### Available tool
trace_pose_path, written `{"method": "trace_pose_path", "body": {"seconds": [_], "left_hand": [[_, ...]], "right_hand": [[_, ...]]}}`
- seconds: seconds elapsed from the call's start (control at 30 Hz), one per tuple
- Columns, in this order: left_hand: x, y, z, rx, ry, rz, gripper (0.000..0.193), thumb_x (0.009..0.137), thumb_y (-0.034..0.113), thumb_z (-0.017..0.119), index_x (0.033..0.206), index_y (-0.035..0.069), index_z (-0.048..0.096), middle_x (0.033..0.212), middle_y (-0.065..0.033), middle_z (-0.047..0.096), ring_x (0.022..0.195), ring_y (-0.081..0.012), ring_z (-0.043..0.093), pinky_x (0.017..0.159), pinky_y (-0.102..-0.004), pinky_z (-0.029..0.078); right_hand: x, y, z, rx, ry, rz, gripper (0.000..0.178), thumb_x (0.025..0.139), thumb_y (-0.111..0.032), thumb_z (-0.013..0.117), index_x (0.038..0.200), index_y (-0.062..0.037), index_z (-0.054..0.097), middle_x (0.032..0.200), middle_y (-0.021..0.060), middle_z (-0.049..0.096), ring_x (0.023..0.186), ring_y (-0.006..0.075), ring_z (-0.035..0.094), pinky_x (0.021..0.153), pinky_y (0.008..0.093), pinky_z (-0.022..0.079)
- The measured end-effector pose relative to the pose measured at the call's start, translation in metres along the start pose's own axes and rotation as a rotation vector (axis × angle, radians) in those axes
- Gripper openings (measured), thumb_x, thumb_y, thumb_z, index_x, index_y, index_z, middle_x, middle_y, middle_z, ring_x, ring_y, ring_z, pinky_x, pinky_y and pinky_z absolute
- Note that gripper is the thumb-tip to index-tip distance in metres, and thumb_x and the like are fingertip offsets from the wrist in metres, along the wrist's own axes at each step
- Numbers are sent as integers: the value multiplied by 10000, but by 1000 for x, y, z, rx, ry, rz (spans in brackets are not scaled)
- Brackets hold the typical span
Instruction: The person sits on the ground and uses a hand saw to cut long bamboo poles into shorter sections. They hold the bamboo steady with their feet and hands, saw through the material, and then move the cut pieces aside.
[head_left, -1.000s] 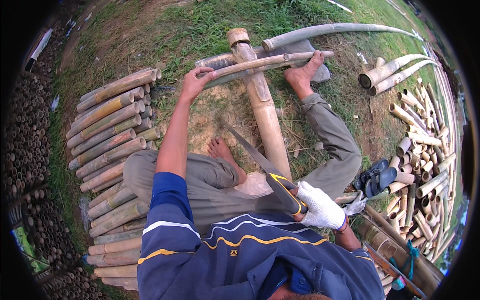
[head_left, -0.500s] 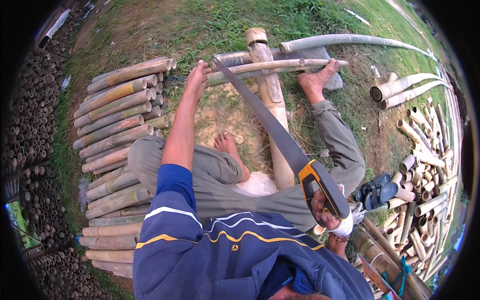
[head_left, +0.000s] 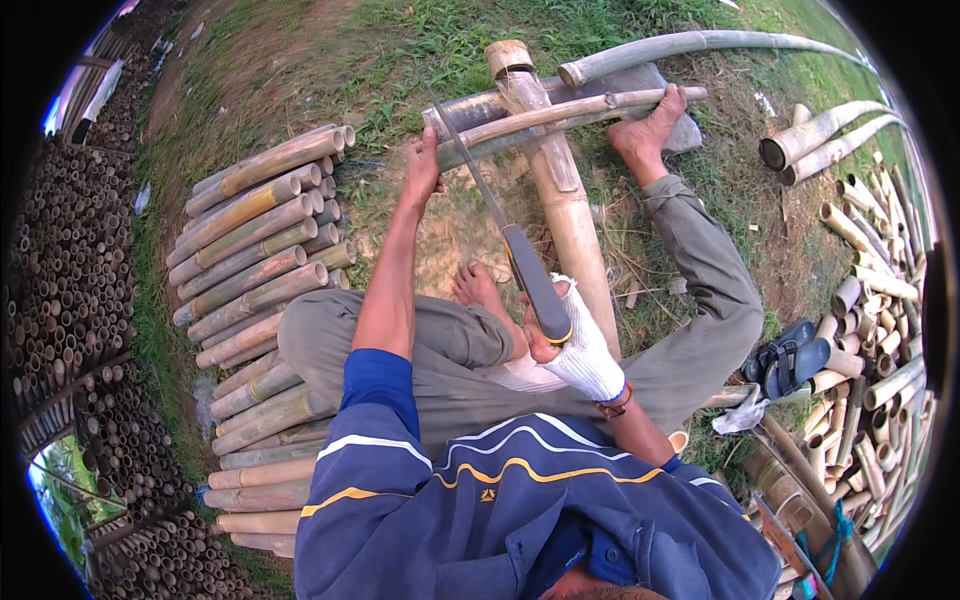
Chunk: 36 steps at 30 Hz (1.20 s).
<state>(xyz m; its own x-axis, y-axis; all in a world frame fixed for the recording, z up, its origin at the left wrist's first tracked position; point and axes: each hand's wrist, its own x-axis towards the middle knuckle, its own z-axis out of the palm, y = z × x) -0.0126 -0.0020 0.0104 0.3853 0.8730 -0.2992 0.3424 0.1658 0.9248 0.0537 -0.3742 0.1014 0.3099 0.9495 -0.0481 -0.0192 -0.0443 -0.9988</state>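
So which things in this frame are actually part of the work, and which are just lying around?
In use:
- hand saw, gripped by the right hand
- thin bamboo pole, held by the left hand and pinned by a bare foot
- thick bamboo support under it

Lying about:
- stacked bamboo lengths
- short cut bamboo pieces
- sandals

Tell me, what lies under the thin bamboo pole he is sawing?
The thin bamboo pole rests across a thick upright-lying bamboo log and a grey slab. Ground beneath the crossing is covered.
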Motion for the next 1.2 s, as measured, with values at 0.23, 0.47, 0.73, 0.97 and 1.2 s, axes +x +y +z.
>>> {"method": "trace_pose_path", "body": {"seconds": [0.23, 0.47, 0.73, 0.97, 1.2], "left_hand": [[13, 0, 7, -14, -101, -12, 1113, 957, 906, 464, 1471, -80, 417, 824, -65, 581, 614, -128, 589, 516, -297, 495], [3, -4, -9, 46, -21, 14, 1078, 927, 864, 603, 1419, -88, 485, 770, -39, 597, 558, -120, 575, 498, -285, 481], [23, -28, -3, 136, 113, 141, 1015, 874, 826, 724, 1278, -91, 566, 832, -132, 675, 580, -166, 614, 492, -324, 481], [24, -27, -10, 153, 137, 206, 821, 959, 747, 702, 983, -74, 687, 700, -96, 639, 653, -205, 632, 643, -409, 526], [21, -28, 4, 225, 134, 234, 820, 995, 738, 654, 1149, -67, 625, 1012, -231, 702, 935, -286, 669, 881, -445, 538]], "right_hand": [[3, -23, 4, 44, 38, 13, 474, 880, -63, 789, 1280, -52, 534, 1084, 60, 551, 968, 142, 573, 911, 299, 484], [-1, -3, 23, 120, 96, 60, 467, 911, -41, 742, 1330, -30, 535, 1136, 72, 569, 1056, 139, 567, 948, 297, 488], [33, 4, 29, -51, 206, -66, 501, 966, -40, 725, 1416, -28, 504, 1290, 79, 583, 1193, 150, 566, 1051, 297, 475], [23, -13, 29, -7, 212, -73, 502, 953, 13, 677, 1426, -12, 511, 1243, 118, 611, 1202, 188, 612, 1079, 325, 477], [18, 17, 25, 0, 217, -17, 498, 919, -21, 696, 1393, -13, 543, 1176, 116, 643, 1125, 186, 638, 1030, 311, 495]]}}
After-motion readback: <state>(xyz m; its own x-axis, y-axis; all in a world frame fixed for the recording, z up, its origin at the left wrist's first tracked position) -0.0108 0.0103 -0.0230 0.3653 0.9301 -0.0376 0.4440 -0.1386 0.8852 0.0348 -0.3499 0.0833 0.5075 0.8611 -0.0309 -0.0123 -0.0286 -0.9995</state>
